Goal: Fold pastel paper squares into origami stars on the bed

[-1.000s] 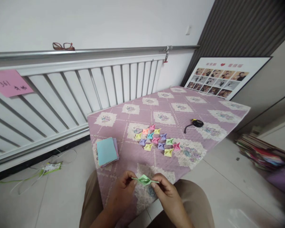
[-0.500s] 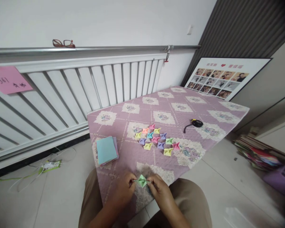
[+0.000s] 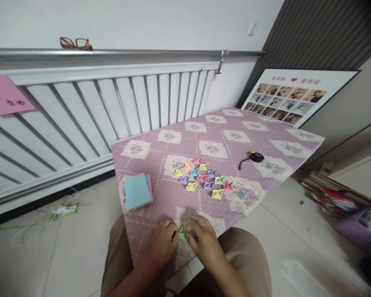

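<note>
Between my two hands is a small green folded paper piece (image 3: 182, 236), low over the near end of the table. My left hand (image 3: 165, 240) pinches its left tip. My right hand (image 3: 203, 239) closes on its right side, the fingers covering part of the paper. Beyond the hands, several small folded paper boats (image 3: 202, 178) in yellow, pink, blue, purple, orange and green stand in slanting rows. Left of them lies a stack of square coloured paper (image 3: 137, 192), a light blue sheet on top.
A purple patterned cloth (image 3: 160, 165) covers the table. On its right part rests a black and yellow object with a strap (image 3: 256, 156). A white radiator (image 3: 136, 103) runs behind the table, and a photo board (image 3: 297, 99) leans at the far right end.
My right hand has moved inward over the green paper, its fingers now covering more of it. The left hand keeps its pinch. The whole view has shifted slightly.
</note>
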Action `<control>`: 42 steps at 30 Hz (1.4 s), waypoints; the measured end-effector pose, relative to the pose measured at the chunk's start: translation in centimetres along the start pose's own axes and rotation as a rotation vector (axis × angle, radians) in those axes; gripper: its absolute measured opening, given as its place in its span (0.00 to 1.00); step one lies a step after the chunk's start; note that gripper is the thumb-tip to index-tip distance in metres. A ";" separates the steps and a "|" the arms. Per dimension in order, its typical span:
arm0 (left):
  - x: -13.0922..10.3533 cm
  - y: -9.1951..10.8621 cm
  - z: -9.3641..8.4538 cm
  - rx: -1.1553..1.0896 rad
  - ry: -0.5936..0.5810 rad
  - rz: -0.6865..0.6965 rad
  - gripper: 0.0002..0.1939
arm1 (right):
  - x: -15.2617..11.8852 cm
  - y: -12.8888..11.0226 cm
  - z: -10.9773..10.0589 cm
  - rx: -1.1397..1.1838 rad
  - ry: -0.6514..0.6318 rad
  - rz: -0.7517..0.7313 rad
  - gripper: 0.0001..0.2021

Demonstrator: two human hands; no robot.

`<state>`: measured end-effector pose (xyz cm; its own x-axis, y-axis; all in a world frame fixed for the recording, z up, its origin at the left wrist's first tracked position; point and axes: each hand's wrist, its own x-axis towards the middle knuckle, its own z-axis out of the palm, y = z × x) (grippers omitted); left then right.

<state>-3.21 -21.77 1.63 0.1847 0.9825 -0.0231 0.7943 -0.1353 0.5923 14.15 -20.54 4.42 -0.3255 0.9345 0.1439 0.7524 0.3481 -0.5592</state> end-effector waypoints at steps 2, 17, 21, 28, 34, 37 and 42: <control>0.0 0.0 0.0 -0.019 0.008 0.004 0.09 | 0.5 -0.9 0.1 -0.093 -0.057 0.057 0.07; 0.1 -0.1 -0.3 -0.059 -0.007 -0.030 0.10 | 2.5 -2.8 1.6 -0.388 -0.312 0.217 0.15; 0.1 -0.2 -0.2 -0.052 -0.016 -0.029 0.09 | 2.8 -3.0 1.9 -0.383 -0.322 0.242 0.17; 0.2 -0.6 0.7 -0.069 -0.002 -0.046 0.10 | 2.1 -1.3 1.3 -0.229 -0.209 0.185 0.12; -0.1 -0.2 0.4 -0.115 0.020 -0.044 0.10 | 0.3 3.2 0.0 0.174 0.128 0.192 0.11; -0.3 0.0 0.0 -0.129 0.037 -0.057 0.13 | -0.7 4.1 0.4 0.221 0.133 0.266 0.09; -0.5 0.5 -0.8 -0.122 0.002 -0.026 0.08 | -1.2 4.7 1.8 0.123 0.205 0.196 0.06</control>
<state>-3.39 -22.19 2.54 0.1639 0.9857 -0.0385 0.7222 -0.0933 0.6854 17.07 -20.13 0.15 -0.0496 0.9828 0.1781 0.7104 0.1600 -0.6854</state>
